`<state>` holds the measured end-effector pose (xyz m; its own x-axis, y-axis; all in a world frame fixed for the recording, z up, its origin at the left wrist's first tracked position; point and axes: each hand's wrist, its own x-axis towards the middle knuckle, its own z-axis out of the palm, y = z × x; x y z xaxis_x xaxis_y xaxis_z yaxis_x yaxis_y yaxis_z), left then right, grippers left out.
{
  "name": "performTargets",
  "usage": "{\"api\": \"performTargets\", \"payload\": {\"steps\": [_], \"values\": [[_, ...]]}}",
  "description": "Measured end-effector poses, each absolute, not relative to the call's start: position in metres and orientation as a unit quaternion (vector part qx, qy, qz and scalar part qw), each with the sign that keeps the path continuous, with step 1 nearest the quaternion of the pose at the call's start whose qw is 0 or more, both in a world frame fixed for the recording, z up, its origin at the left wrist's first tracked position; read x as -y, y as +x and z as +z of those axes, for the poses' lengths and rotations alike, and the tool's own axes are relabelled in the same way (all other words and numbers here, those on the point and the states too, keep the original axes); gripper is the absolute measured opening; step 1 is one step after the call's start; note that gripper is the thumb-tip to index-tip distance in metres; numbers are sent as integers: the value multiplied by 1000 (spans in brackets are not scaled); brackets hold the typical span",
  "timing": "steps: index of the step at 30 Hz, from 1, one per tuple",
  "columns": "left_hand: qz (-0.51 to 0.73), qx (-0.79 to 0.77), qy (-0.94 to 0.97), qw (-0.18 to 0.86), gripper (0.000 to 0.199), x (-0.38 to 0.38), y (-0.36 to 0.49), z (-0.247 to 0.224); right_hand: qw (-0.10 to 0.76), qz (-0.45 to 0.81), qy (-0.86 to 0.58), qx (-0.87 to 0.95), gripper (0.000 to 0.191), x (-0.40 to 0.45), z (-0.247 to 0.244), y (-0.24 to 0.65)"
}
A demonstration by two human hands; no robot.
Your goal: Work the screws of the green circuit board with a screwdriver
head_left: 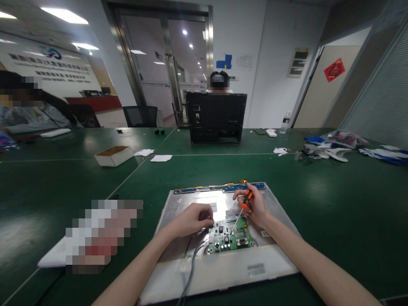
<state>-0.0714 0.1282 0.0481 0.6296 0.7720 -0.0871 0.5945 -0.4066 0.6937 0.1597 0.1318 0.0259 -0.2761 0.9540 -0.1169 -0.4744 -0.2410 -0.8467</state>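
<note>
A flat silver display panel [274, 261] lies on the table, with a green circuit board [244, 229] on its back. In my right hand [256, 208] is an orange and black screwdriver [247, 198], its shaft slanting down to the board. My left hand [196, 219] has its fingers closed at the board's upper left corner; what they pinch, if anything, is hidden. Grey cables [192, 267] run from the board's left side towards me. Along the panel's far edge sits a blue circuit strip [219, 188].
A black monitor casing [216, 117] stands across the green table [143, 178], with a person behind it. Another person sits at far left. An open box [114, 156], paper scraps [161, 158], a bottle [285, 123] and plastic bags [344, 139] lie about. A blurred-out item [98, 236] is nearby left.
</note>
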Motion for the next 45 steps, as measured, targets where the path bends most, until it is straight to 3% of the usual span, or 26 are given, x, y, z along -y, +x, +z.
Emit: {"api": "performTargets", "payload": {"steps": [25, 34, 45], "values": [[133, -417, 801, 408, 9, -132, -75, 46, 532, 701, -339, 332, 48, -130, 29, 160], [141, -400, 801, 422, 9, -133, -79, 48, 648, 604, -345, 310, 39, -128, 53, 158], [168, -380, 806, 423, 10, -135, -80, 43, 667, 472, -371, 441, 31, -135, 78, 112]]}}
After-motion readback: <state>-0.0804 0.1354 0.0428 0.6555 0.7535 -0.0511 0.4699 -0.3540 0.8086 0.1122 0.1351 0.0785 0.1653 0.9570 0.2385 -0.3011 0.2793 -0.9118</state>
